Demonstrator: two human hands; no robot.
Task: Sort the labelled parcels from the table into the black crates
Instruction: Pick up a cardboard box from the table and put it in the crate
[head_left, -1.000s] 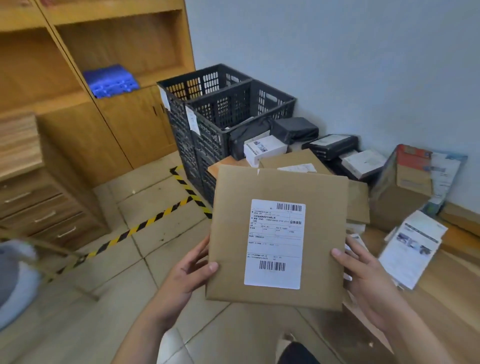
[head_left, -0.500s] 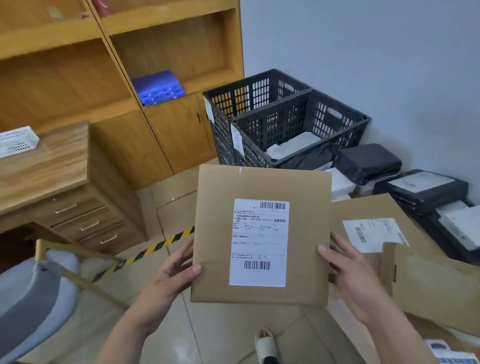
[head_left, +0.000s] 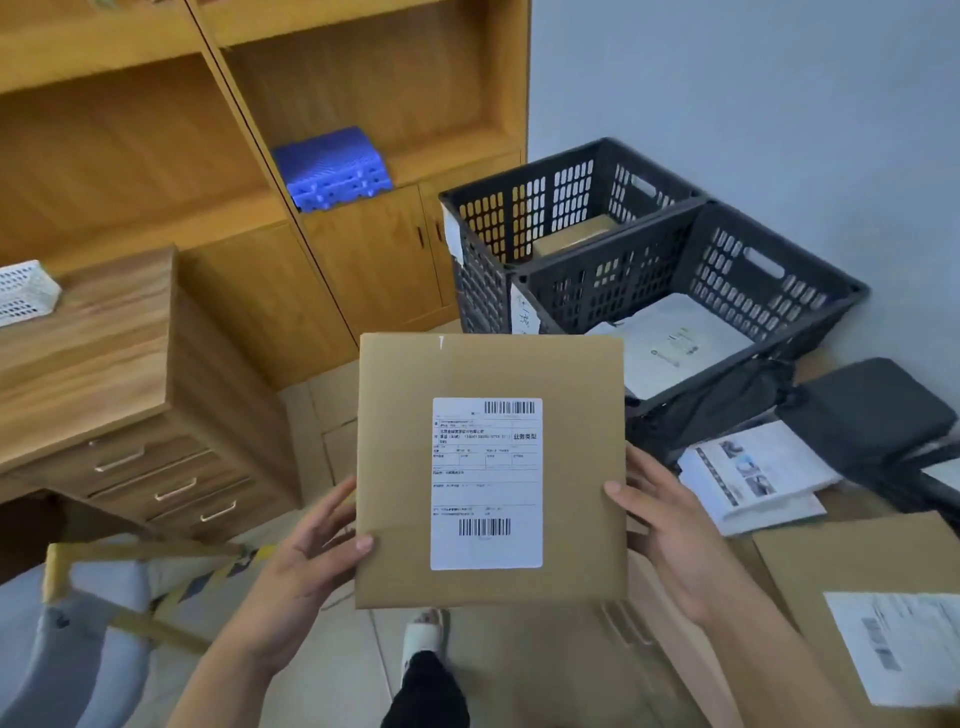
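I hold a flat brown cardboard parcel (head_left: 395, 467) with a white barcode label (head_left: 487, 483) upright in front of me. My left hand (head_left: 306, 561) grips its lower left edge, thumb on the front. My right hand (head_left: 670, 540) grips its right edge the same way. Beyond the parcel stand two black crates side by side. The near crate (head_left: 696, 260) has white parcels in its bottom. The far crate (head_left: 524, 187) shows a brown parcel inside. The table (head_left: 852, 506) at the right carries more parcels.
On the table lie dark grey bags (head_left: 862, 410), a white printed packet (head_left: 753, 473) and a brown labelled envelope (head_left: 841, 587). A wooden drawer desk (head_left: 130, 395) stands left, with a shelf cabinet (head_left: 311, 93) behind it. A grey chair (head_left: 78, 639) is at the lower left.
My view has swung left and closer to the crates, so I see into both. The parcel stays held in both hands in front of me.
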